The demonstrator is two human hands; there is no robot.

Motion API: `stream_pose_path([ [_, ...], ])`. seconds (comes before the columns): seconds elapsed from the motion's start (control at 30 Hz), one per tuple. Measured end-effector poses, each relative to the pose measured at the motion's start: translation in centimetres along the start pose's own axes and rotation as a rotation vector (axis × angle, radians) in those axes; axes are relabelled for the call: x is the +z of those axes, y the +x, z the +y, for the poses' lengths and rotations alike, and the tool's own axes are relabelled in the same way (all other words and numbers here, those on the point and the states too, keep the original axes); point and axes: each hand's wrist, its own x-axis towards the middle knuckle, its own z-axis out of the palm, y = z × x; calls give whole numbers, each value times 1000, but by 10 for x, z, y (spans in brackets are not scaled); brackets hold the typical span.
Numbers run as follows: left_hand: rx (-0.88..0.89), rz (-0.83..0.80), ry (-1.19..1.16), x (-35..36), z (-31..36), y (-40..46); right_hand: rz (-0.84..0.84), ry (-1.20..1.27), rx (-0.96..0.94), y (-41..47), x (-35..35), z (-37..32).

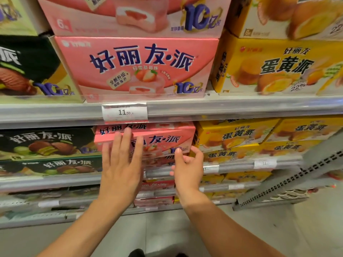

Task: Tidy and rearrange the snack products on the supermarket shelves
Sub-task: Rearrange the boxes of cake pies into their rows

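Note:
A pink strawberry pie box (159, 140) lies tilted on a stack of pink boxes on the second shelf, under a price tag (124, 112). My left hand (121, 164) presses flat, fingers straight, against its left front face. My right hand (188, 166) is at the box's lower right corner with fingers loosely curled; the thumb tip touches the front, and no grip shows. A larger pink box (137, 67) of the same kind stands on the shelf above.
Yellow egg-yolk pie boxes (239, 136) fill the shelves to the right, green and dark matcha-chocolate boxes (46, 143) those to the left. Metal shelf rails (55, 115) carry price labels. A grey perforated bracket (297, 180) juts out at the right. Grey floor lies below.

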Motion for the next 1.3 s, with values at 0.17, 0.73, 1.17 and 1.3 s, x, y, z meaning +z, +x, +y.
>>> stream_pose_path([
  [0.17, -52, -38, 108, 8, -11, 36, -129, -115, -63, 0, -10, -12],
  [0.73, -55, -48, 48, 15, -19, 46, 24, -1398, -1036, 88, -107, -89],
  [1.17, -56, -50, 89, 13, -19, 43, 93, -1328, -1062, 86, -94, -83],
  [1.3, -63, -45, 81, 15, -19, 43, 94, -1328, -1068, 86, -95, -82],
])
